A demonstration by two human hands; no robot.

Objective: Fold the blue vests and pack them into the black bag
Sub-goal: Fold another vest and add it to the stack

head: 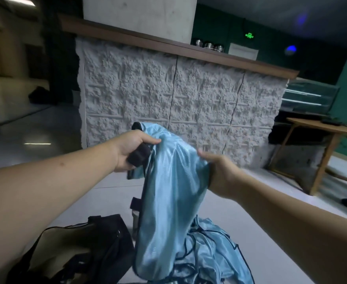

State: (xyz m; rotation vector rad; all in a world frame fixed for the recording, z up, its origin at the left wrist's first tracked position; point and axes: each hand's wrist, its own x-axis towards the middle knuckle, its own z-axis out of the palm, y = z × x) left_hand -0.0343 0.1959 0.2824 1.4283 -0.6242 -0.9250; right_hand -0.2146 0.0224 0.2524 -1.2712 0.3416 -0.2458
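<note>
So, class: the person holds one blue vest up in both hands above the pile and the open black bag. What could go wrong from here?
1. The held vest hangs bunched between the left hand and right hand; a mid-air fold may come out uneven.
2. Its hem reaches the pile of vests, whose dark trim could snag.
3. The black bag slumps, so packing may miss.

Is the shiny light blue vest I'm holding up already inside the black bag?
No, the shiny light blue vest hangs in the air, gripped by the left hand and right hand, above the black bag on the floor.
</note>
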